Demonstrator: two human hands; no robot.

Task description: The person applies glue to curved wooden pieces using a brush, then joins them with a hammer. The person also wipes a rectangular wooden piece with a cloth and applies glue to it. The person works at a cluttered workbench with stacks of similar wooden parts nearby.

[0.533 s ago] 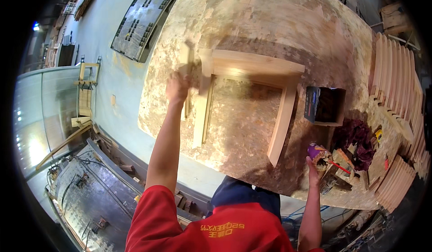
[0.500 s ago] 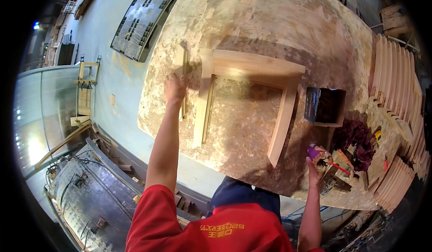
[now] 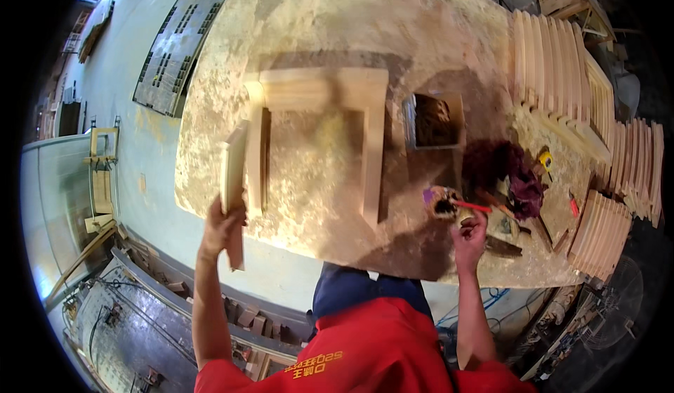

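A narrow wooden board point(image 3: 234, 168) stands tilted at the left of the table, my left hand point(image 3: 225, 228) closed around its near end. Beside it lies a three-sided wooden frame point(image 3: 319, 89), its side opening toward me. A purple cut-open container point(image 3: 441, 202) with a crusty, dark inside sits at the table's near right. From it a thin red handle point(image 3: 472, 205) sticks out; whatever is at its lower end is hidden. My right hand point(image 3: 469, 238) is at the handle's outer end, its fingers curled and pinched against it.
Behind the container stands an open box point(image 3: 435, 123) of brown pieces. To the right lie a dark red cloth point(image 3: 516, 182), a yellow tape measure point(image 3: 545, 160) and wood scraps. Stacked curved wooden parts point(image 3: 554, 63) line the table's right edge. A dark pallet point(image 3: 179, 49) lies beyond the left edge.
My left hand has picked up the board from the table and drawn it toward me. My right hand has let go of the purple container and moved to the red handle. The view has shifted.
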